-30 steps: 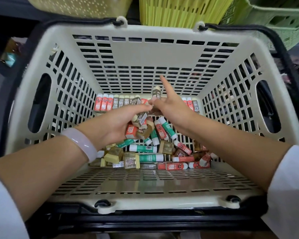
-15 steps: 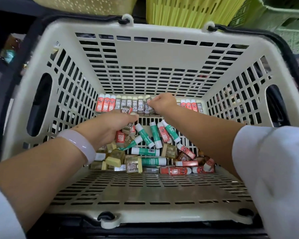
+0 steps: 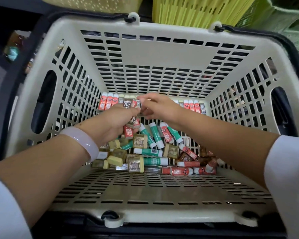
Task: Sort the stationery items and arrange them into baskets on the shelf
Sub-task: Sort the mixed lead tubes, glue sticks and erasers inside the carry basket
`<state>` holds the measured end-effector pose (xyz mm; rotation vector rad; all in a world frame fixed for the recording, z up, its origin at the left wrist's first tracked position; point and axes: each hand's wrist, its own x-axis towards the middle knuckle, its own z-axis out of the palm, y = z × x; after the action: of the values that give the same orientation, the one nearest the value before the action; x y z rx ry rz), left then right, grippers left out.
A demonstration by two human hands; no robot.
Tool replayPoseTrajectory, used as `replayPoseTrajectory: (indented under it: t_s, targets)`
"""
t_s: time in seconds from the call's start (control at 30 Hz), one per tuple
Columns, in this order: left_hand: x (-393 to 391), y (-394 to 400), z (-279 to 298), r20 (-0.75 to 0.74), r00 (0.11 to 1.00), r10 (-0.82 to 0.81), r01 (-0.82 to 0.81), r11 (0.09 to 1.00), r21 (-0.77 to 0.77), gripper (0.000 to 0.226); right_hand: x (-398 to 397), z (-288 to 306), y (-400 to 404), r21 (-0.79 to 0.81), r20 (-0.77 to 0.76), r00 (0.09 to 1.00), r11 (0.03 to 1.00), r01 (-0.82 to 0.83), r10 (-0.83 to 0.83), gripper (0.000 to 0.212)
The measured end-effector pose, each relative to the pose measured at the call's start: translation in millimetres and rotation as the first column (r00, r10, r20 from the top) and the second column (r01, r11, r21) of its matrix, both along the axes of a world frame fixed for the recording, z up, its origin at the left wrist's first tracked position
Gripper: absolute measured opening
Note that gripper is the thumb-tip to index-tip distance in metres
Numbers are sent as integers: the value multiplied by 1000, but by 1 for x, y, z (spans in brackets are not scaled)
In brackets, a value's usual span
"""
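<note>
Left hand: grips a bunch of 2B erasers.
Right hand: pinches one eraser at the back row.
Done: the row stands along the cream basket far wall.
Left: mixed pile unsorted.

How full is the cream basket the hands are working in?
Mostly empty. The cream basket holds only a row of erasers standing along its far wall and a shallow loose pile on the floor; its walls rise bare above them.
</note>
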<state>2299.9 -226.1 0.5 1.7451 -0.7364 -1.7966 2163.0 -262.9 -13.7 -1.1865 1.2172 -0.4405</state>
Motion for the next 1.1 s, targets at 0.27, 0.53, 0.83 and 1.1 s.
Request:
replayPoseTrajectory:
  t_s: [0.27,0.53,0.83,1.1]
  targets:
    - [-1,1,1,-40,998,38,-38,999,-3,18,-9,8,4,76,91,995,996,45,-52,7]
    - [7,0,-6,75,996,58,-58,998,-2,52,-35,-8,-30,-215,-264,906,936,280,-332,11]
    - [7,-2,-8,46,998,31,-31,1000,1,52,-22,-30,-30,-117,-176,936,951,287,-304,20]
    - [2,0,-1,21,999,-35,36,999,-38,70,-21,-4,-17,-85,-43,993,991,104,-108,15]
